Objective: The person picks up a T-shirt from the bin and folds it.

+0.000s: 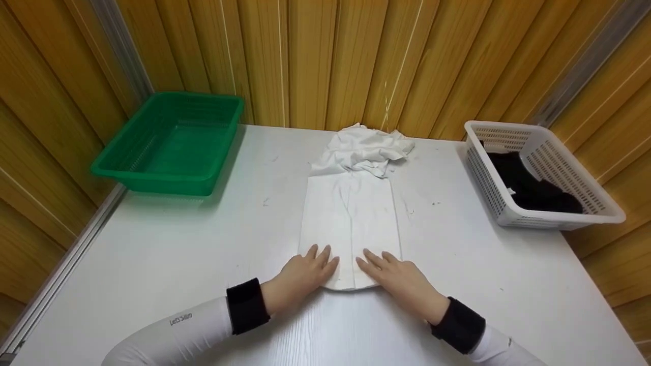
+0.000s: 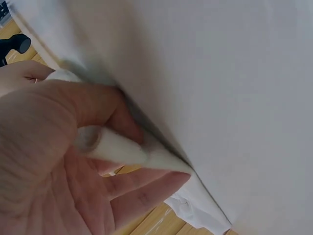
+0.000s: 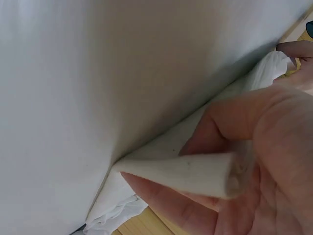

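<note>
A white garment (image 1: 374,213) lies lengthwise on the table, folded into a long strip with a line down its middle. Its far end is crumpled into a loose heap. My left hand (image 1: 305,274) grips the left side of the near end, and my right hand (image 1: 399,282) grips the right side. In the left wrist view, a rolled edge of the garment (image 2: 120,147) sits between thumb and fingers of the left hand (image 2: 39,132). The right wrist view has the same edge (image 3: 186,174) between thumb and fingers of the right hand (image 3: 288,132).
At the back left stands a green plastic basket (image 1: 165,176). A white perforated basket (image 1: 491,190) on the right holds dark cloth (image 1: 534,188). Wood-patterned panels (image 1: 313,61) wall in the white table (image 1: 244,234) behind and at the sides.
</note>
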Motion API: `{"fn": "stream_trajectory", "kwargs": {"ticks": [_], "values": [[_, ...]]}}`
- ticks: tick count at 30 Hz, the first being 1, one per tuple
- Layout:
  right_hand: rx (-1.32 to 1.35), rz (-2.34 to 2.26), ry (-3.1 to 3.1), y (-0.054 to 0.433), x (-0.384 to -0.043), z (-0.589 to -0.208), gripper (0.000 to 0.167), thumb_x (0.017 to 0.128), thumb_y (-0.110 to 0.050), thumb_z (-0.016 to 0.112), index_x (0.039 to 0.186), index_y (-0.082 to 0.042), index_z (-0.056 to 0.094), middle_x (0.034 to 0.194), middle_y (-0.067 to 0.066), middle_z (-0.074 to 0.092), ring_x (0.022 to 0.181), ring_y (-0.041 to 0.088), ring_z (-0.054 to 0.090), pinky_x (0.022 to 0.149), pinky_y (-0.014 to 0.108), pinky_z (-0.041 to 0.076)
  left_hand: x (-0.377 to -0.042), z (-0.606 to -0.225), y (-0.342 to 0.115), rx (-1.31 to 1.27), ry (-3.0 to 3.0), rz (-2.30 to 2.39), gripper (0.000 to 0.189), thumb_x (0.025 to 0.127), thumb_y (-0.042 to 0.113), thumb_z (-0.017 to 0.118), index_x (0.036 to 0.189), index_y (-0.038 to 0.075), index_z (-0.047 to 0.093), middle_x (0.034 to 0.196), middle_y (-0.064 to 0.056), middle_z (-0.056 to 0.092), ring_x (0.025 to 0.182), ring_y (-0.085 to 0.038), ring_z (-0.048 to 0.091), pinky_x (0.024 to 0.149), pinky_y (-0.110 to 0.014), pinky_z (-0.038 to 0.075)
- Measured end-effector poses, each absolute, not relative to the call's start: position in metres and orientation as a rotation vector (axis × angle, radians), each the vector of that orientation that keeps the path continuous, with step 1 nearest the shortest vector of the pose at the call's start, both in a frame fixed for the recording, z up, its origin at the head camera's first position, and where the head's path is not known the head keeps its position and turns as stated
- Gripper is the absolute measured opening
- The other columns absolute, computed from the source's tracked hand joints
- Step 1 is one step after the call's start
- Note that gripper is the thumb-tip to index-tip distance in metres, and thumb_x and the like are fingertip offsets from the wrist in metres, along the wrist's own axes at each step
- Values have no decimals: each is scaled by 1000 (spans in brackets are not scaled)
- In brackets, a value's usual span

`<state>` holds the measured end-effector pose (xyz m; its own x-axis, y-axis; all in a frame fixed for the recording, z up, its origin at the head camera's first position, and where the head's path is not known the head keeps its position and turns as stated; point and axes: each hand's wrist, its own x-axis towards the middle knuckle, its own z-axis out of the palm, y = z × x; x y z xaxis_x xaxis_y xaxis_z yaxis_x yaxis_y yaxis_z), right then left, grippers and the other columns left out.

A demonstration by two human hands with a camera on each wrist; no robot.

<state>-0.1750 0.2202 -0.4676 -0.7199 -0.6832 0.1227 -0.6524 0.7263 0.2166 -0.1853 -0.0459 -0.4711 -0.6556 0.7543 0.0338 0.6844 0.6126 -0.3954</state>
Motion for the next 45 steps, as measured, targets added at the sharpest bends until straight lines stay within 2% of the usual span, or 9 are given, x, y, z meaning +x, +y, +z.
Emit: {"fn": "stream_trajectory", "kwargs": {"ticks": [8,15,18,22,24,27,35,41,45], "values": [[1069,-299,-2719,221,-174,-470,69,83,7,69,147,-15,55,148,9,61,116,34,69,54,34,56,-186,-479,-50,-1141,-2613,560,67,94,13,69,155,21,42,156,-6,52,138,-24,58,105,-35,56],[1085,-288,-2750,223,-171,-464,59,88,4,66,144,-14,58,144,11,65,122,37,67,84,49,62,-181,-470,-48,-1139,-2644,609,67,95,17,71,155,24,43,156,-5,54,134,-25,62,101,-32,58],[1119,-300,-2664,223,-174,-460,47,85,0,71,129,-16,69,128,4,74,109,28,73,81,44,62,-180,-464,-45,-1162,-2622,649,61,94,18,72,151,25,50,150,-1,60,126,-22,67,93,-28,60],[1147,-268,-2521,222,-179,-457,26,76,0,79,88,-22,72,94,-10,80,70,14,70,49,25,47,-183,-460,-44,-1196,-2520,465,29,88,16,76,116,25,73,109,5,78,79,-11,72,60,-21,57],[1161,-236,-2516,222,-181,-455,29,72,3,79,76,-25,69,82,-13,78,58,10,63,42,22,35,-187,-459,-44,-1213,-2464,328,13,82,14,79,89,24,76,81,8,75,56,-5,55,47,-20,48],[1200,-158,-2603,223,-183,-448,36,71,9,75,69,-27,70,75,-14,75,55,5,60,44,20,30,-191,-455,-45,-1264,-2442,172,17,77,11,81,71,25,74,63,10,69,51,-3,31,43,-19,41],[1340,155,-3047,231,-191,-416,41,65,25,48,61,-16,56,62,-12,35,63,6,23,55,20,19,-192,-434,-40,-1541,-2693,-212,36,75,-13,67,81,20,82,66,11,68,60,-4,28,50,-16,31],[1398,270,-3328,233,-202,-398,36,67,22,42,61,-13,45,66,-10,25,64,8,24,57,21,22,-208,-417,-30,-1703,-3002,-400,31,78,-17,57,77,9,73,69,6,52,62,-9,37,55,-19,32],[1357,299,-3411,234,-224,-390,35,70,20,42,62,-13,41,65,-8,27,63,9,29,59,21,27,-239,-405,-27,-1592,-3144,-449,38,82,-17,54,96,7,80,81,-2,70,66,-12,47,63,-24,47]]}}
